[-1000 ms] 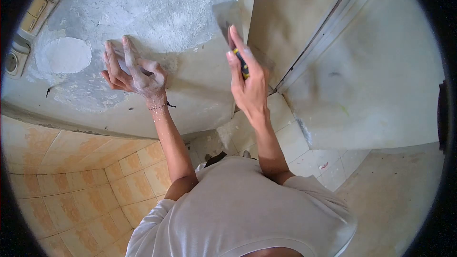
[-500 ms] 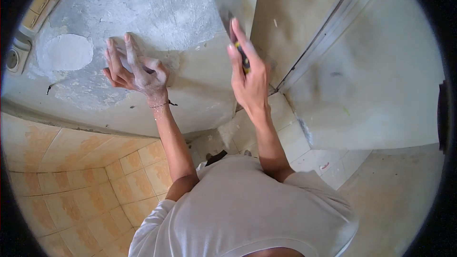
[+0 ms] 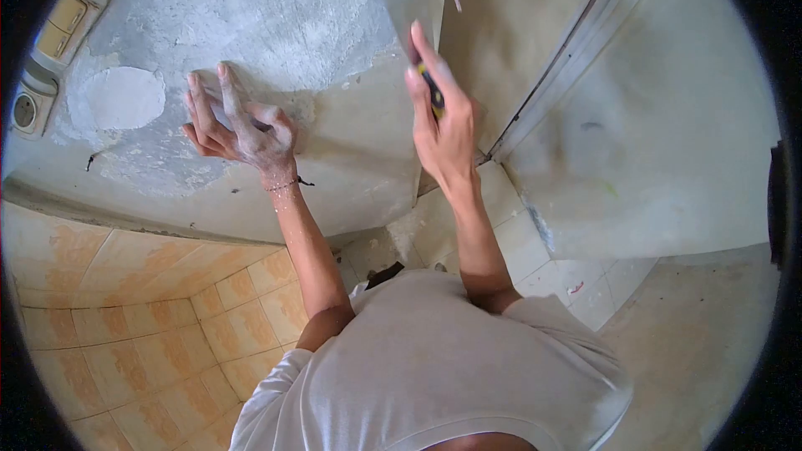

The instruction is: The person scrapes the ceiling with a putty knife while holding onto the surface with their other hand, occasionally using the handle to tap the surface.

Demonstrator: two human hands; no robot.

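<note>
My right hand [image 3: 447, 134] grips a putty knife [image 3: 433, 90] with a black and yellow handle. Its broad grey blade, blurred by motion, lies over the right edge of the scraped wall [image 3: 276, 8]. Two fingers stretch along the knife toward the blade. Farther left, my left hand [image 3: 242, 121] rests against the wall with its fingers extended and apart, coated in whitish dust. A smooth white round patch [image 3: 125, 98] is beside it on the rough grey-white surface.
Sockets and a switch plate [image 3: 60, 25] line the left edge. A small wire [image 3: 90, 162] sticks out of the wall. To the right are the wall corner, a door frame [image 3: 551, 67] and a pale panel [image 3: 652, 134]. Orange-patterned tiles [image 3: 142, 326] cover the lower left.
My right hand and the putty knife have shifted slightly, with the blade at a different angle. My left hand stays at the same spot. A small pale fleck near the blade appears higher and farther left.
</note>
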